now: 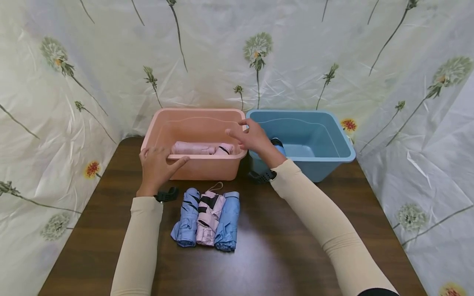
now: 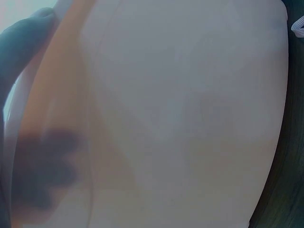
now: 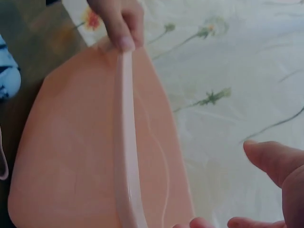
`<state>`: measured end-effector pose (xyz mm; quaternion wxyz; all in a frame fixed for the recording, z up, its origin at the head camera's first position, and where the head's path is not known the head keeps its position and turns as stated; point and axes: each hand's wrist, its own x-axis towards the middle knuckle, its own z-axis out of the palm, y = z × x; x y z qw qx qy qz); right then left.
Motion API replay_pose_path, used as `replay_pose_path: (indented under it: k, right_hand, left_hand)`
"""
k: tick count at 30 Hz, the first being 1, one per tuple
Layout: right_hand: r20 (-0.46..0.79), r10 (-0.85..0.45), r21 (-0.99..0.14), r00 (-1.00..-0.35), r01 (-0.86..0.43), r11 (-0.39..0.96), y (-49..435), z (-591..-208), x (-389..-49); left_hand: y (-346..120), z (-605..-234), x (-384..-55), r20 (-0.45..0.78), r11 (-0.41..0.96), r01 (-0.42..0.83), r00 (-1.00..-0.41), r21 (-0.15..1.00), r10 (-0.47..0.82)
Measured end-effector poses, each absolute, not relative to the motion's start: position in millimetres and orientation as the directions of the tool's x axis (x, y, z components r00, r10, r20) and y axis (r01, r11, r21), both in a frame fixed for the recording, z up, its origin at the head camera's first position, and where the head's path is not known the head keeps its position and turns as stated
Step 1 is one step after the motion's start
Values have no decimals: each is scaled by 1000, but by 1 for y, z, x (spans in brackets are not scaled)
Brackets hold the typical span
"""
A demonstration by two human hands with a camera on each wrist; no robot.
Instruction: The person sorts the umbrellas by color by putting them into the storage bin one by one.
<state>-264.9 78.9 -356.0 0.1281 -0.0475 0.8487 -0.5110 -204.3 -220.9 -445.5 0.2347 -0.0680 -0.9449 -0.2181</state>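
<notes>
My left hand (image 1: 156, 167) grips the front left rim of a peach plastic bin (image 1: 203, 169). In the left wrist view its thumb (image 2: 28, 40) lies along the rim, and its fingers show as dark shapes through the wall. Inside the bin lie a folded pink umbrella (image 1: 190, 148) and another pink one (image 1: 224, 149). Above the bin's right end, my right hand (image 1: 252, 136) is spread with nothing in it. Beside it stands a blue bin (image 1: 314, 123). A blue umbrella with a black end (image 1: 277, 144) is in there, partly hidden by the right hand.
On the brown table (image 1: 281, 246), three folded umbrellas lie side by side before the peach bin: a blue one with dark marks (image 1: 188, 218), a pink and black one (image 1: 209, 216) and a plain blue one (image 1: 227, 222). A flower-printed sheet (image 1: 207, 53) hangs behind and at both sides.
</notes>
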Motion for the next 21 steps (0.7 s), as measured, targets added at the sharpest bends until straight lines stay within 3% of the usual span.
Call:
replay_pose_path:
  k: [21]
  right_hand:
    - [-57, -274, -892, -960, -74, 447, 98, -354, -194]
  left_hand:
    - [-221, -445, -205, 469, 899, 230, -883, 374, 31]
